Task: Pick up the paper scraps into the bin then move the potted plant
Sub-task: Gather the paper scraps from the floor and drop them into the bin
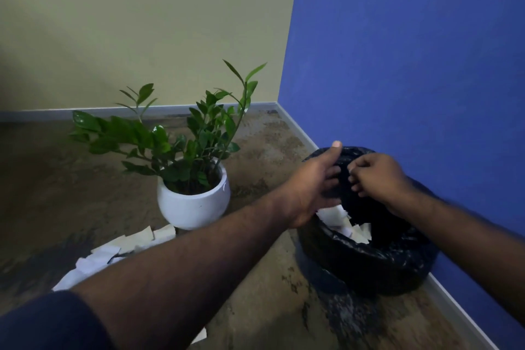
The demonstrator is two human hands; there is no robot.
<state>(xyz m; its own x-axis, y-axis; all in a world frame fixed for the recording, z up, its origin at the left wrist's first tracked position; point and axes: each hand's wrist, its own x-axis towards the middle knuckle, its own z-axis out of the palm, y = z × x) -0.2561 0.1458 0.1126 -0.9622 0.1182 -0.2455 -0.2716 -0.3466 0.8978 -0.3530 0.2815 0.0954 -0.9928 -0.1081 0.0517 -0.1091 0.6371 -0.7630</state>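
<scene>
Two walls meet in the corner ahead, one pale green (142,23), one deep blue (412,51), with a grey skirting (298,133) running along the foot of both. Below them lies a mottled brown floor (56,193).

From the head camera, the bin (369,261), lined with a black bag, stands on the floor against the blue wall, to the right. Both bare arms reach out over its mouth. The left hand (309,187) is spread open, thumb raised, fingers pointing into the bin, holding nothing that I can see. The right hand (377,176) hovers just beside it, fingers curled in towards the palm; motion blur keeps me from telling whether any paper is pinched there. White scraps (349,229) already lie inside the bin, under the hands.

A plant (193,202), leafy green in a round white pot, stands upright on the floor left of the bin, near it but apart. More paper (127,244) lies scattered on the floor in front of the pot, partly hidden by the left forearm. One stray piece (200,335) sits near the bottom edge.
</scene>
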